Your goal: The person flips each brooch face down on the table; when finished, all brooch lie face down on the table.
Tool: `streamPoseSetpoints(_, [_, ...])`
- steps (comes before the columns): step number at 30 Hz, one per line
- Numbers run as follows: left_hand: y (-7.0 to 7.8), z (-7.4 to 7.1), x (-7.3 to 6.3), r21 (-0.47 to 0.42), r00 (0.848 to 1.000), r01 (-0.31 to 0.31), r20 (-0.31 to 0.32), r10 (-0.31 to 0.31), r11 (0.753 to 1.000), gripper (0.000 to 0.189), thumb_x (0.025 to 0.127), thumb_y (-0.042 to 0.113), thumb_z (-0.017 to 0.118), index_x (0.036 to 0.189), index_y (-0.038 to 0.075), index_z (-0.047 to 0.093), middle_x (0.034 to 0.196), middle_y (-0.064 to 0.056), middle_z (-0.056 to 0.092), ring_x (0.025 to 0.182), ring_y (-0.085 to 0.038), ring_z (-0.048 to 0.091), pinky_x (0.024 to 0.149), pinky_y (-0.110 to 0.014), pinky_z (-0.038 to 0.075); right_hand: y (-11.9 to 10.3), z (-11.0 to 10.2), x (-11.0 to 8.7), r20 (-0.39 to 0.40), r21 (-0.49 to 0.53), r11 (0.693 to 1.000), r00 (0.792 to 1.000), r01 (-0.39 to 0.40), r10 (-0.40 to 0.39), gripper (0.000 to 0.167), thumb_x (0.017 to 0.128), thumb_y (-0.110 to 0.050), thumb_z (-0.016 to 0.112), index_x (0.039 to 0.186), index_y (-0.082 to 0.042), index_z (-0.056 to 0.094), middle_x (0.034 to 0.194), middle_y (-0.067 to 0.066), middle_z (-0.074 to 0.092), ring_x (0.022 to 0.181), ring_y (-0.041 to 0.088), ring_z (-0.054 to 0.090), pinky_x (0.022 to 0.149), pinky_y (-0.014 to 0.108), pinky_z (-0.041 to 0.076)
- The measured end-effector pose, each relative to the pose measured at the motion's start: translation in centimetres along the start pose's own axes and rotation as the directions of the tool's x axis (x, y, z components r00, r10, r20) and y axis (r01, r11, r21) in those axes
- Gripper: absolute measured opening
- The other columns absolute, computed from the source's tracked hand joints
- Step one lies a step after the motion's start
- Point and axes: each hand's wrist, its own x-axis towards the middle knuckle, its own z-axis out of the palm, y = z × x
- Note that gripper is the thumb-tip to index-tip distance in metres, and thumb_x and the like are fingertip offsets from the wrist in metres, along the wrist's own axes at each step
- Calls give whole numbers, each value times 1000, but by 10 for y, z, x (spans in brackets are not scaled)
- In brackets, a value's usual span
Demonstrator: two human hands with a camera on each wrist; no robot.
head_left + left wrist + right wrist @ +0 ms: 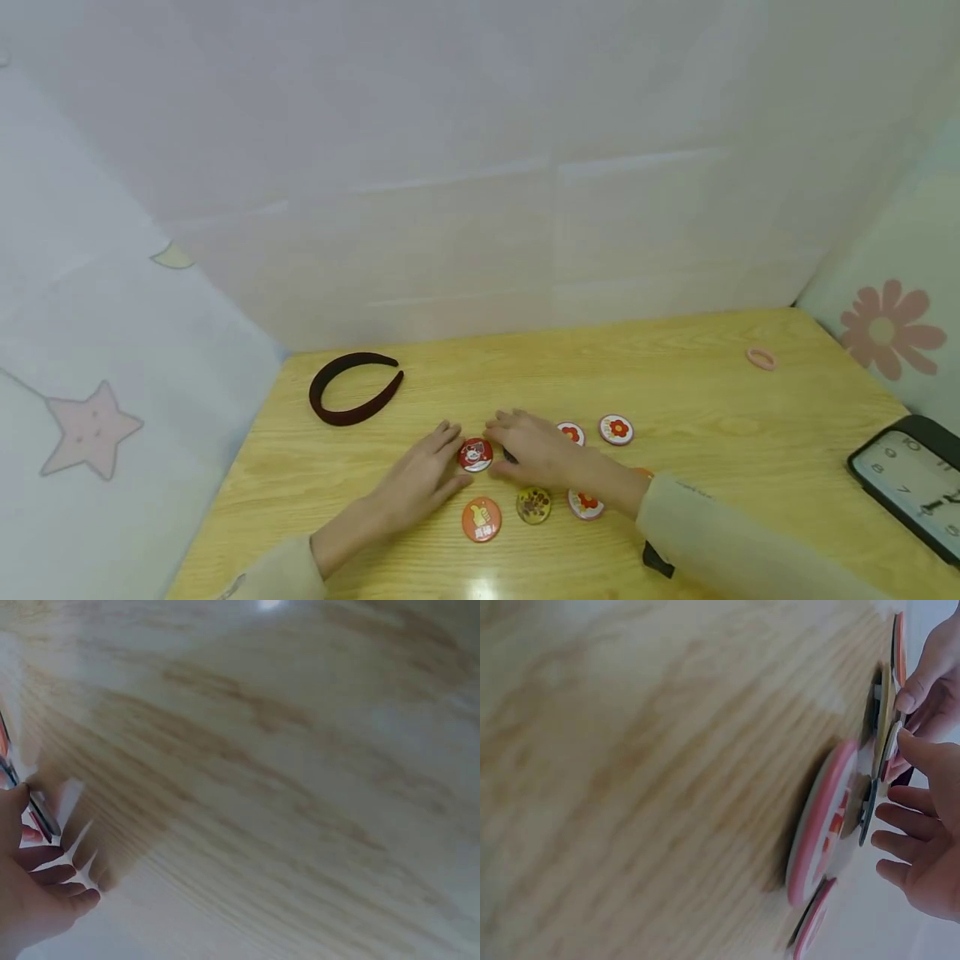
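A red button badge (476, 455) with a white cartoon figure lies flat between the two hands. My left hand (422, 477) rests beside it, fingertips right at its left edge and thumb just below. On the other side, my right hand (534, 451) is spread low over the table, fingers loosely extended; a dark round edge (510, 456) peeks out beneath it. Nearer me are an orange thumbs-up badge (481, 520) and a yellow patterned badge (534, 505). In the right wrist view, the right hand's thumb (919, 750) meets a badge's edge.
Flower badges (616, 429) sit right of the hands, one (585, 503) partly under the right forearm. A dark headband (322, 398) lies back left, a pink ring (761, 358) back right. A clock (911, 483) stands at the right edge. A black object (658, 560) shows by the right sleeve.
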Motion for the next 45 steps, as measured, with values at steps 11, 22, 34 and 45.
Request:
streamPoseSetpoints(11, [-1,5,5,-25,998,1,-62,-3,1000,61,93,38,66,133,-5,54,143,-22,46,135,-38,39,108,-51,35,-5,5,6,-24,-113,994,1000,3,-5,47,91,-41,67,123,-6,65,129,11,62,128,32,50,110,52,33])
streamPoseSetpoints(22, [-1,5,10,-89,998,12,-58,-17,996,58,91,37,68,130,-5,57,141,-26,46,133,-40,42,107,-52,36,-9,9,9,-52,-171,985,999,-17,8,46,90,-43,68,118,-7,67,130,9,61,132,32,46,109,52,34])
streamPoseSetpoints(34, [1,-1,14,-145,998,50,-22,-53,988,51,90,27,71,127,-5,59,139,-29,47,132,-41,43,104,-53,38,-10,7,12,-30,-125,992,999,-36,33,48,90,-41,69,122,-6,65,134,12,57,131,34,46,107,55,35])
streamPoseSetpoints(45, [0,-3,12,-146,998,56,19,-54,988,49,102,34,51,133,-5,55,143,-27,43,135,-38,39,106,-52,36,-4,8,9,-67,-130,990,996,50,-60,39,103,-37,47,124,-12,67,127,8,63,124,30,53,104,58,37])
